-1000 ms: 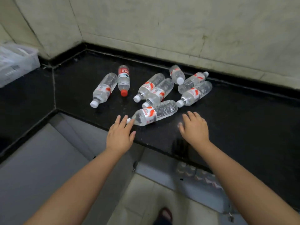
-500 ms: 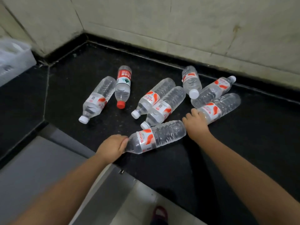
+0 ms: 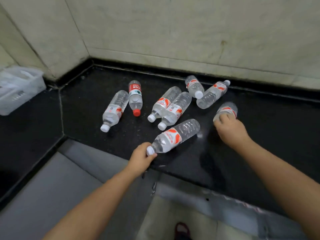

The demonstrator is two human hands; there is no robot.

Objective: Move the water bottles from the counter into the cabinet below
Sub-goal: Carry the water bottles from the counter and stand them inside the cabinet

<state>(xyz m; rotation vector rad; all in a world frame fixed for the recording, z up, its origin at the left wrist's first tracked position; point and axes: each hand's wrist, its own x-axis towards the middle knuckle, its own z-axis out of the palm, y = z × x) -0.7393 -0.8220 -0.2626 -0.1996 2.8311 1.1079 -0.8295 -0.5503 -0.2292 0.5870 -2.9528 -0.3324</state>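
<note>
Several clear water bottles with red-and-white labels lie on the black counter (image 3: 90, 122). My left hand (image 3: 141, 157) grips the capped neck of the nearest bottle (image 3: 176, 135), which lies near the front edge. My right hand (image 3: 229, 129) is closed over the cap end of another bottle (image 3: 226, 110) to the right. Other bottles lie behind: one at the far left (image 3: 114, 110), a red-capped one (image 3: 135, 97), a touching pair in the middle (image 3: 170, 105), and two by the back wall (image 3: 207, 91). Below the counter edge I see grey cabinet doors (image 3: 225, 205).
A translucent white plastic bin (image 3: 17, 89) stands on the counter's left wing. Pale tiled walls (image 3: 190, 32) close the corner behind the bottles. A foot in a dark red sandal (image 3: 181, 230) stands on the tiled floor below.
My left hand has closed on the neck of the nearest bottle and swung it. My right hand has gripped the rightmost bottle's cap end and turned it away from the group.
</note>
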